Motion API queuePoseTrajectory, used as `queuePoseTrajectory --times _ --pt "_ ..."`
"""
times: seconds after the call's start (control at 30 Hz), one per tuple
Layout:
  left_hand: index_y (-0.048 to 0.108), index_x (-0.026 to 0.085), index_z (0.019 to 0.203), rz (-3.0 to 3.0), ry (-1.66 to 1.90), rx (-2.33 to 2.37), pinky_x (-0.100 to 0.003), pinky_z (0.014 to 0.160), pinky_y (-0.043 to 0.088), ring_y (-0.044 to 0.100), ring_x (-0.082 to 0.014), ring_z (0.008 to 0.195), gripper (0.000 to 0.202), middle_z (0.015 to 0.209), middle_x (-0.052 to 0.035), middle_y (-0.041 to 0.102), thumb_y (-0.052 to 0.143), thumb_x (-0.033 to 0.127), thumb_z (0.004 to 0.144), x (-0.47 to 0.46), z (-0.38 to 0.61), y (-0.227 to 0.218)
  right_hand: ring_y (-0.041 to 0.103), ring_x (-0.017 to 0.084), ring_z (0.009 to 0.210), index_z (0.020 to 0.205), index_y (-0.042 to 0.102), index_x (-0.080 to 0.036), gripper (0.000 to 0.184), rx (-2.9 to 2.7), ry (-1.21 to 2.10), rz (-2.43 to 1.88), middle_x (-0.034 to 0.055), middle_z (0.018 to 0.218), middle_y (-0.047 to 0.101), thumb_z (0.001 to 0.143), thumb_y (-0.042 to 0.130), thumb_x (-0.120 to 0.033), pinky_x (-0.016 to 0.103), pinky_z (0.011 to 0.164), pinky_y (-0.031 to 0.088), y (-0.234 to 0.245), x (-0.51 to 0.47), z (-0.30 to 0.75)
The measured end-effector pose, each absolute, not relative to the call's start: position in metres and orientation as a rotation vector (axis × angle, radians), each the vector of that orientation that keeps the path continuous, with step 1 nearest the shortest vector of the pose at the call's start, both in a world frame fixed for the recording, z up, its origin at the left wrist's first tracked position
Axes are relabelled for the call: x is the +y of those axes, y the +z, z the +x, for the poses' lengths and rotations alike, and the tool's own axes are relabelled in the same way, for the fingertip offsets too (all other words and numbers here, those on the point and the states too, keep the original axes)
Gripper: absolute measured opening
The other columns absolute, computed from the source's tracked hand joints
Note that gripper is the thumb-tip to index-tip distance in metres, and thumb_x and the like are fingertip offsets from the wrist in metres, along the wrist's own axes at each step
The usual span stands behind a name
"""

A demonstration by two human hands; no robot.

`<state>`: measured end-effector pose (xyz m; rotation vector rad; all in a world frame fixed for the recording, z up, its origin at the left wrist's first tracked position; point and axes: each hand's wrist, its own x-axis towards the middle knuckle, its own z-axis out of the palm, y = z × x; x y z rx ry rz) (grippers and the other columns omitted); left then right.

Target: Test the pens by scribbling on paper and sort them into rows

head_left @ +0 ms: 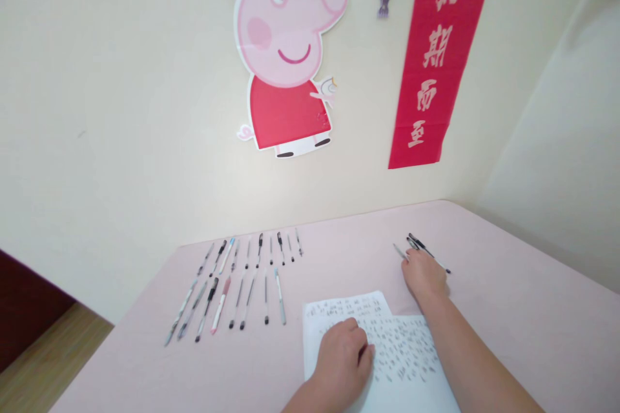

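Observation:
My left hand (341,356) rests on handwritten sheets of paper (400,393), its fingers curled into a loose fist with nothing visible in them. Beyond the sheets, my right hand (425,276) is at a small group of pens on the table's right side. Its fingers are closed together around a pale pen (400,251), whose end sticks out to the left of the fingertips. A black-capped pen (420,244) lies slanted just past the fingers, with another dark pen partly hidden close by. The hand covers the lower parts of this group.
Several pens and refills lie side by side in two rows at the left, among them a pink pen (221,304) and a black-capped pen (207,307). A pink cloth covers the table (339,258). Behind it is a wall with a cartoon pig cutout (290,110) and a red banner (431,77).

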<state>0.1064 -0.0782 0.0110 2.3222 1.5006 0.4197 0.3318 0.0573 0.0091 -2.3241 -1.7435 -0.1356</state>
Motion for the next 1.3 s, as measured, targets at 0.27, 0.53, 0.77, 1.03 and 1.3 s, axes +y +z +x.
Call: queuePoseTrajectory --times 0.27,0.53,0.77,1.03,1.3 --pt "0.058 0.019 0.072 2.313 0.391 1.490 -0.026 0.065 0.034 0.051 -0.0137 0.075 0.020 0.081 -0.0004 0.058 0.045 0.028 0.084 -0.077 0.106 0.010 0.063 0.024 0.079 0.096 0.063 -0.012 0.022 -1.804 -0.002 -2.223 0.0144 0.087 0.066 0.081 0.048 -0.019 0.028 0.062 0.040 0.007 0.063 0.318" --pt "0.061 0.019 0.072 2.302 0.437 1.466 -0.027 0.066 0.038 0.054 -0.0159 0.075 0.020 0.080 -0.0024 0.060 0.046 0.028 0.082 -0.076 0.105 0.006 0.059 0.014 0.066 0.117 0.056 -0.011 0.041 -2.052 0.538 -1.530 0.0056 0.077 0.068 0.077 0.047 -0.011 0.021 0.061 0.039 0.015 0.060 0.220" --pt "0.066 0.020 0.092 2.206 0.644 1.248 -0.029 0.082 0.044 0.060 -0.0212 0.095 0.030 0.103 -0.0039 0.068 0.049 0.010 0.070 -0.071 0.105 0.006 0.060 0.013 0.065 0.118 0.052 -0.015 0.043 -2.266 0.768 -1.299 0.0022 0.074 0.067 0.075 0.048 -0.010 0.020 0.058 0.039 0.017 0.050 0.126" --pt "0.064 0.021 0.101 2.145 0.778 1.221 -0.035 0.084 0.048 0.061 -0.0258 0.099 0.039 0.108 -0.0038 0.068 0.049 0.008 0.067 -0.070 0.104 0.005 0.061 0.018 0.076 0.106 0.052 -0.013 0.032 -2.398 0.696 -1.406 0.0095 0.085 0.067 0.074 0.049 -0.012 0.024 0.060 0.038 0.012 0.054 0.096" --pt "0.065 0.018 0.091 2.158 0.902 1.227 -0.036 0.078 0.051 0.064 -0.0266 0.090 0.034 0.098 -0.0066 0.070 0.053 0.007 0.062 -0.070 0.104 -0.004 0.063 0.023 0.081 0.106 0.052 -0.011 0.032 -2.505 0.587 -1.457 0.0141 0.090 0.067 0.074 0.049 -0.011 0.027 0.061 0.041 0.020 0.046 0.084"
